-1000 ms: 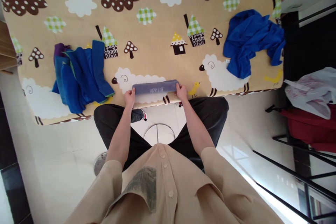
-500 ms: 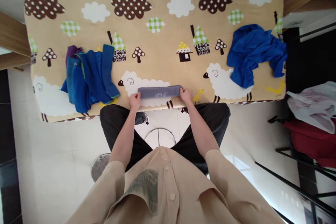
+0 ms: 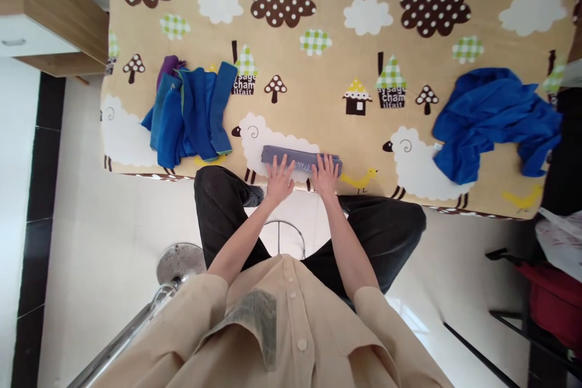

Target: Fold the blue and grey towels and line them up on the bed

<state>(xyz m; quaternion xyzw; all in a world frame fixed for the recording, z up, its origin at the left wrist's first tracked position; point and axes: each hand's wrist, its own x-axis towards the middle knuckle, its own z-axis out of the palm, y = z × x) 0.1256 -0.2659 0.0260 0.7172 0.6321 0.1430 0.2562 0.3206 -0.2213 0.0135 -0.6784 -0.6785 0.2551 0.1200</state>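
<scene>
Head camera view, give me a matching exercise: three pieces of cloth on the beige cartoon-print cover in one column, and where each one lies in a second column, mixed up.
Things
1. folded grey-blue towel with white lettering
2. stack of folded blue towels
3. crumpled bright blue cloth

Places
A. loose near the right end of the beige cartoon-print cover
B. near the left end, with a purple cloth at its far side
C. at the near edge, under the flat left hand and right hand

Pairs: 1-C, 2-B, 3-A
</scene>
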